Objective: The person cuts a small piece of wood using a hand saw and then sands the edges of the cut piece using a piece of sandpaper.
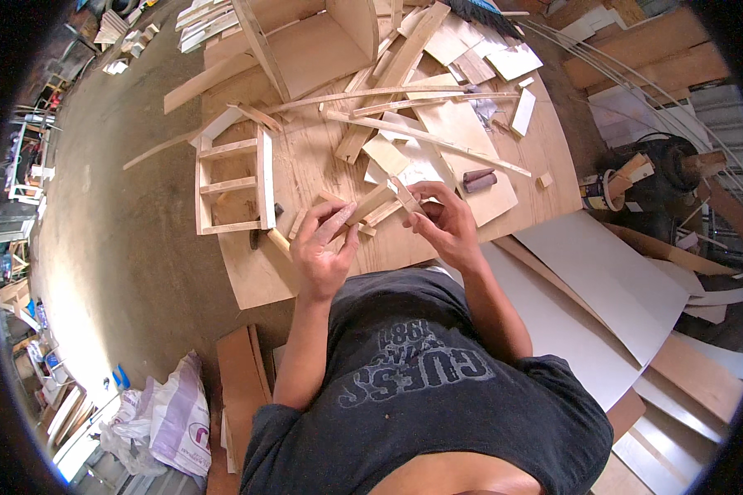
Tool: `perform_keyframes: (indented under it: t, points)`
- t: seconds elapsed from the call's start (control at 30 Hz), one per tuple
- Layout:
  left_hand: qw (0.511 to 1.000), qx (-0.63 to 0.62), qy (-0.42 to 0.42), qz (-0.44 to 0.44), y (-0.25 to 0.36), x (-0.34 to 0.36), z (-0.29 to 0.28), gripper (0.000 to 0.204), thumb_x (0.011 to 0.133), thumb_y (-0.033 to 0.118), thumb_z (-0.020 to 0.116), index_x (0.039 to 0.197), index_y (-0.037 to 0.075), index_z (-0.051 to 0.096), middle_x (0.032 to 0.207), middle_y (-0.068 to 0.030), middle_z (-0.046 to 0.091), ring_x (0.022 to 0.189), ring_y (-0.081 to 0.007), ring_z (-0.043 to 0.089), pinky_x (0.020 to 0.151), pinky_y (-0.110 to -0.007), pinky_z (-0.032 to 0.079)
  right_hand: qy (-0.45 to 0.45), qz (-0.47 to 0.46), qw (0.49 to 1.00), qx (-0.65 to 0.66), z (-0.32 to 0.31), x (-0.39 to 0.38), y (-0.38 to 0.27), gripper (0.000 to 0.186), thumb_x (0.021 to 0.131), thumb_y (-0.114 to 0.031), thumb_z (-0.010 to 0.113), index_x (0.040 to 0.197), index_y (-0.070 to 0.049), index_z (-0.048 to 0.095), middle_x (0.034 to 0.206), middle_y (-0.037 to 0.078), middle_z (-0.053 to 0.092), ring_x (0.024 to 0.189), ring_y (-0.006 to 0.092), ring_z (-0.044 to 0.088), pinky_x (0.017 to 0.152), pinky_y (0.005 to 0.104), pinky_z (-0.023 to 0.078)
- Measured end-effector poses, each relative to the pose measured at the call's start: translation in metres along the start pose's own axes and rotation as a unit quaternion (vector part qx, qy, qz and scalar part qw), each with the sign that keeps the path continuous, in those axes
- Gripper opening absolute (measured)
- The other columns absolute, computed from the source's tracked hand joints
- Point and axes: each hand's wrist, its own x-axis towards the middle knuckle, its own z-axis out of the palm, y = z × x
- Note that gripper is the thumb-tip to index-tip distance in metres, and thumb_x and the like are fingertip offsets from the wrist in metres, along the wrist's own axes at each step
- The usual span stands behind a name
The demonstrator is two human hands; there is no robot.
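Observation:
My left hand (324, 252) is closed around one end of a short wooden block (373, 202) over the near part of the table. In the fingers of my right hand (447, 224) is a thin small wood strip (405, 196), its side against or very close to the block's far end. Just left of my left hand lies a tool with a round wooden handle (280, 242), its dark head partly hidden under a small ladder-like wooden frame (266, 183) with crossbars. Loose wood sticks (381, 213) lie beneath my hands. Brown rolled pieces (479, 181), perhaps sandpaper, rest right of my right hand.
The plywood tabletop (545, 177) carries long strips (437, 144) and offcuts. An open wooden box (322, 49) stands at the far side, near a blue brush (479, 10). Large white panels (594, 272) lean at right; a white sack (182, 421) sits lower left.

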Motion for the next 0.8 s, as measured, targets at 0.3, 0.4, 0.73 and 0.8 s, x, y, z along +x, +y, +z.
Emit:
perform_keyframes:
  t: [0.3,0.4,0.73,0.8]
  points:
    - [0.999,0.038,-0.032,0.016,0.033,0.006,0.028,0.039,0.079,-0.008,0.079,0.117,0.004,0.079,0.113,-0.0112,0.075,0.098,-0.0219,0.072,0.083,-0.031,0.06,0.004,-0.053,0.996,-0.073,-0.05,-0.001,-0.025,0.039,0.089,0.002,0.069,0.127,0.004,0.062,0.113,0.012,0.068,0.1,0.0161,0.072,0.085,0.0303,0.059]
    - [0.996,0.059,-0.048,0.043,0.046,0.01,0.038,0.039,0.08,-0.008,0.079,0.118,0.003,0.079,0.112,-0.011,0.074,0.098,-0.0194,0.071,0.082,-0.029,0.06,-0.004,-0.097,0.989,-0.114,-0.066,0.002,-0.031,0.041,0.087,0.0,0.071,0.127,0.004,0.062,0.117,0.015,0.071,0.099,0.0187,0.073,0.085,0.0326,0.06]
    - [0.991,-0.032,-0.11,-0.068,0.08,0.016,0.067,0.037,0.08,-0.01,0.077,0.115,0.001,0.079,0.115,-0.0086,0.069,0.1,-0.017,0.068,0.086,-0.029,0.058,0.004,-0.096,0.993,-0.073,-0.092,0.009,-0.026,0.035,0.093,-0.01,0.078,0.122,0.002,0.062,0.112,0.012,0.07,0.097,0.0156,0.069,0.08,0.0315,0.058]
    - [0.992,-0.037,-0.106,-0.061,0.072,0.013,0.069,0.039,0.081,-0.009,0.078,0.119,0.0,0.077,0.115,-0.0082,0.068,0.101,-0.0171,0.068,0.087,-0.03,0.059,0.008,-0.086,0.996,-0.026,-0.096,0.009,-0.018,0.033,0.094,-0.01,0.078,0.12,0.002,0.062,0.111,0.011,0.07,0.095,0.0149,0.069,0.08,0.03,0.057]
